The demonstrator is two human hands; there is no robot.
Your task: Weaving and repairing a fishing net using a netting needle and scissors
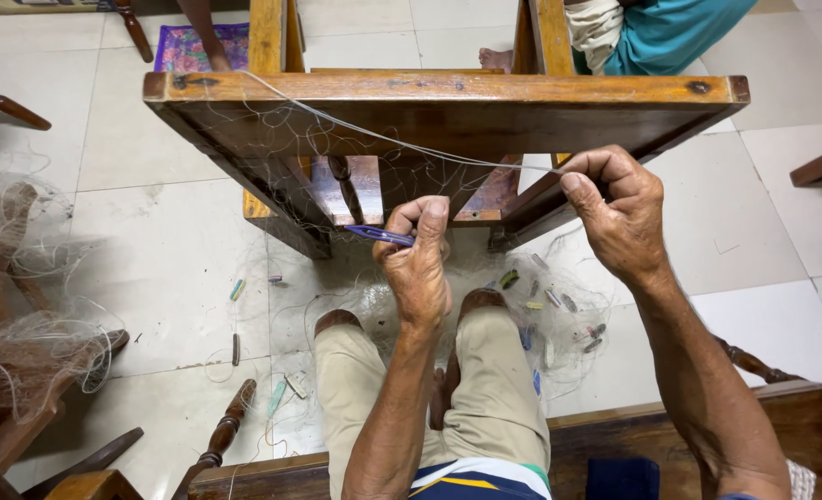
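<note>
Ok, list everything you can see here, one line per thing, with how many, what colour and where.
wooden frame: one, brown, standing on the floor ahead of the knees
fishing net: one, pale and fine, draped over the frame and down to the floor
cord: one, whitish, stretched from the frame's top to the right hand
netting needle: one, purple, in the left hand
small floats: several, mixed colours, in the net on the floor
net heap: one, pale, on wooden furniture at left
mat: one, purple patterned, top left
another person: one, teal clothing, top right
left hand: pinching the needle
right hand: closed on the cord
</note>
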